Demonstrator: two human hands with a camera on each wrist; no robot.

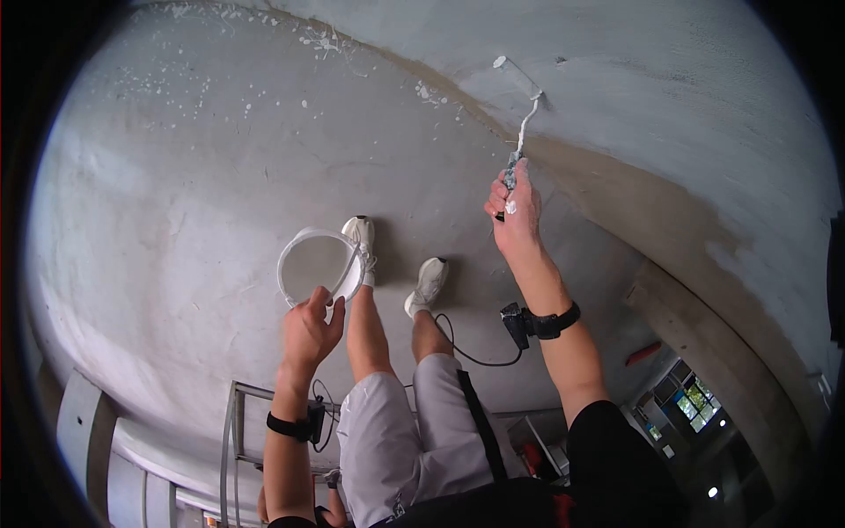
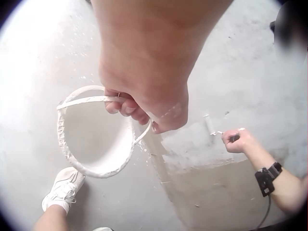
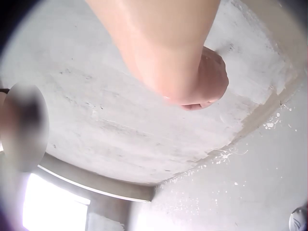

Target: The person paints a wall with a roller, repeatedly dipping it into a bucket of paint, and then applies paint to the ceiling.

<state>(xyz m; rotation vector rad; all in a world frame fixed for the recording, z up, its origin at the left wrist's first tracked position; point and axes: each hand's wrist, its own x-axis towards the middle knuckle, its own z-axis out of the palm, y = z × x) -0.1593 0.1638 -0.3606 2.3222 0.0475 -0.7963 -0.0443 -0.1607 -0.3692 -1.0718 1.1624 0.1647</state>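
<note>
My left hand [image 1: 314, 330] grips the bail handle [image 2: 84, 100] of a white bucket [image 2: 61, 134], which hangs low beside it. Pale paint-like material coats the rim, and the inside looks whitish. On the other side, my right hand [image 1: 517, 211] holds a paint roller by its paint-smeared handle [image 1: 510, 172], arm stretched out. The white roller sleeve [image 1: 518, 77] lies against the grey-white wall [image 1: 669, 88], above a bare brownish strip [image 1: 634, 194] near the floor. White paint marks the skin of the right hand. The right wrist view hides the roller behind the hand.
White paint splatters dot the grey floor [image 1: 176, 176] along the wall's foot. A shoe [image 1: 429, 286] stands between the arms. Behind the legs is a metal frame [image 1: 236, 422]. A cable [image 1: 484, 361] loops from the right wrist camera. Windows [image 1: 695, 405] show at lower right.
</note>
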